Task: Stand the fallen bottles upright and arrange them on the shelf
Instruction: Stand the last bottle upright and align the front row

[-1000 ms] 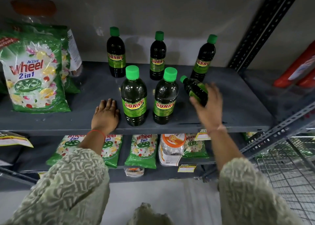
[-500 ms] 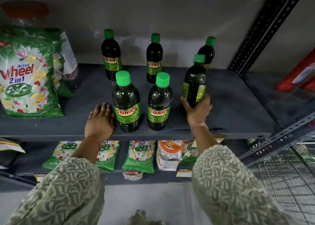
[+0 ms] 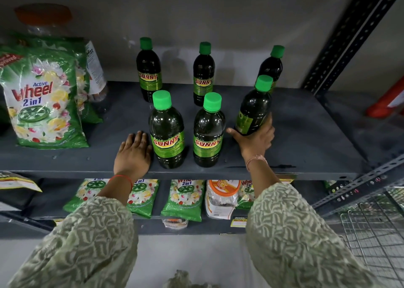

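While the right hand (image 3: 254,141) wraps the near-right green-capped dark plastic bottle (image 3: 253,113), its neighbours read "SUNNY"; the left hand (image 3: 133,154) lies flat, open, on the grey metal shelf (image 3: 306,134).

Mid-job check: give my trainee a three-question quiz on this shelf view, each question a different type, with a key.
1. How many bottles with green caps stand on the upper shelf?
2. True or false: the left hand is gripping a bottle.
3. The bottle in the right hand shows its label: A) to the camera B) turned to the side C) torn off.

Key
1. Six: three at the back, including the back right bottle, and three in front.
2. False; it lies flat on the shelf beside the front left bottle.
3. B; the held bottle is turned.
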Demonstrator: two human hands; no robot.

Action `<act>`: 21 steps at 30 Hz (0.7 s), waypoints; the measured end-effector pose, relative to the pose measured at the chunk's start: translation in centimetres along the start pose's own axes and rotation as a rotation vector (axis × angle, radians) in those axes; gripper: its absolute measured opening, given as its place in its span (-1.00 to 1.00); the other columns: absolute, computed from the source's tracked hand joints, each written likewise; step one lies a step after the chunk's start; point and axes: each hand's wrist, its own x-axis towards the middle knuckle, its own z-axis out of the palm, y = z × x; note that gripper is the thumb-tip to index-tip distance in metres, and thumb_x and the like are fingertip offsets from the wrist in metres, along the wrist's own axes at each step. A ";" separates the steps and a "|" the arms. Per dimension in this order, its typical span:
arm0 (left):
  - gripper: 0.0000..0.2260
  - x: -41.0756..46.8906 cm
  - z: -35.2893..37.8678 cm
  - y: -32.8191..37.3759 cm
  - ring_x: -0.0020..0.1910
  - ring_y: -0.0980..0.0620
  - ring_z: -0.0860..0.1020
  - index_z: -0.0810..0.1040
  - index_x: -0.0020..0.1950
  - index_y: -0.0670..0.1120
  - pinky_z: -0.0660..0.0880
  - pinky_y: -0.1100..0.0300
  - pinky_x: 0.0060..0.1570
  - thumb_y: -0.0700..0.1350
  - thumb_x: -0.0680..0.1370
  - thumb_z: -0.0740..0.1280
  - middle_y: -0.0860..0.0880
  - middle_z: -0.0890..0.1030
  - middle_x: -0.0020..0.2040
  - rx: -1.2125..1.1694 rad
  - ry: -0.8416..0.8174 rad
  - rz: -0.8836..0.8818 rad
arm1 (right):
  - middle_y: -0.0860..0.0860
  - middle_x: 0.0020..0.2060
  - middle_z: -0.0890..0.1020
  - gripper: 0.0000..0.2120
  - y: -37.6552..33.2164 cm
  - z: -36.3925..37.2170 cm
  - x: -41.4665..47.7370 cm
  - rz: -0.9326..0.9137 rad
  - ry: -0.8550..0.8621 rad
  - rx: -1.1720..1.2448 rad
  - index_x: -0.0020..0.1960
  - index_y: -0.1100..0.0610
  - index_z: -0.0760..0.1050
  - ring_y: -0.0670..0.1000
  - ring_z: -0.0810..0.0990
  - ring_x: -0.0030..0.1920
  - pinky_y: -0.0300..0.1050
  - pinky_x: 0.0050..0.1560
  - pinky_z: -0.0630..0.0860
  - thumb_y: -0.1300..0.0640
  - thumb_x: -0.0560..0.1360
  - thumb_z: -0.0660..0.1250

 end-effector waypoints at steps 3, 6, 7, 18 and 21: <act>-0.53 0.0 -0.1 0.0 0.54 -0.08 -0.02 0.01 0.51 -0.10 -0.03 0.00 0.51 -0.05 0.61 -0.04 -0.07 0.03 0.56 0.002 -0.007 -0.005 | 0.13 0.20 0.46 -0.21 0.4 -0.3 0.1 -0.019 -0.043 0.186 0.29 0.17 0.23 0.12 0.47 0.17 -0.16 0.14 0.42 0.16 0.19 0.58; -0.53 -0.1 -0.1 0.1 0.54 -0.08 -0.02 0.01 0.51 -0.10 -0.03 0.01 0.51 -0.05 0.61 -0.04 -0.07 0.03 0.56 0.005 -0.006 -0.007 | 0.11 0.07 0.52 -0.40 0.8 -1.6 0.6 0.039 -0.183 0.350 0.20 0.27 0.27 0.03 0.49 0.06 -0.27 0.02 0.44 0.35 0.27 0.49; -0.53 -0.1 -0.1 0.1 0.54 -0.08 -0.02 0.01 0.51 -0.10 -0.03 0.01 0.51 -0.05 0.61 -0.04 -0.07 0.02 0.56 0.006 -0.007 -0.007 | 0.10 0.08 0.52 -0.44 1.1 -1.9 0.9 0.054 -0.249 0.364 0.22 0.28 0.28 0.03 0.49 0.08 -0.16 0.12 0.45 0.39 0.30 0.45; -0.53 -0.2 -0.2 0.0 0.54 -0.08 -0.03 -0.01 0.51 -0.09 -0.04 0.02 0.51 -0.03 0.61 -0.04 -0.07 0.01 0.56 0.009 -0.013 0.002 | 0.13 0.11 0.47 -0.25 0.0 -0.3 0.4 0.001 -0.068 0.246 0.22 0.23 0.33 0.13 0.45 0.15 0.01 0.23 0.43 0.22 0.13 0.60; -0.52 -0.2 -0.1 0.0 0.54 -0.08 -0.03 -0.01 0.51 -0.09 -0.03 0.02 0.51 -0.03 0.61 -0.05 -0.07 0.01 0.57 0.011 -0.010 0.003 | 0.09 0.09 0.54 -0.43 1.0 -1.5 0.6 0.015 -0.233 0.302 0.24 0.22 0.39 0.03 0.48 0.10 -0.07 0.19 0.43 0.33 0.28 0.49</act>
